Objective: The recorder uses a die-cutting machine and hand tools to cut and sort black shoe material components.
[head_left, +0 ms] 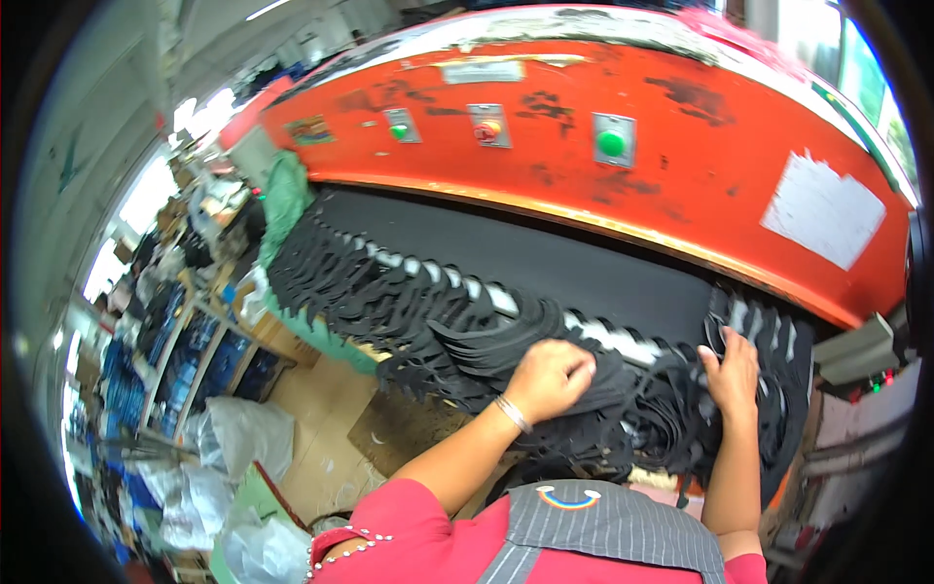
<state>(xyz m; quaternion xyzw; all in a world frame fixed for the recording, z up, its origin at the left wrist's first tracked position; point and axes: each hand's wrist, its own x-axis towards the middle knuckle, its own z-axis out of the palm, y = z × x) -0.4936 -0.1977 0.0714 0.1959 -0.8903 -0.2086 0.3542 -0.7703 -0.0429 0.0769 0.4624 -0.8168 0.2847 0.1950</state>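
Observation:
My left hand (553,380) is closed, knuckles up, over a thick bundle of black fabric strips (486,341). Whatever lies inside its curled fingers is hidden. Farther right, my right hand (732,372) has its thumb and fingers around a thin black strip (715,336), at the edge of a row of strips laid side by side. Black strips (341,273) hang in a long fringe over the near edge of the dark machine bed (467,238). Pale patches show between their ends. More strips lie coiled and tangled (662,419) between my hands.
An orange machine housing (418,156) with green and red push buttons spans the far side above the bed. Green cloth (284,200) hangs at its left end. To the left stand a shelf of blue goods (195,360) and plastic bags (243,438) on the floor.

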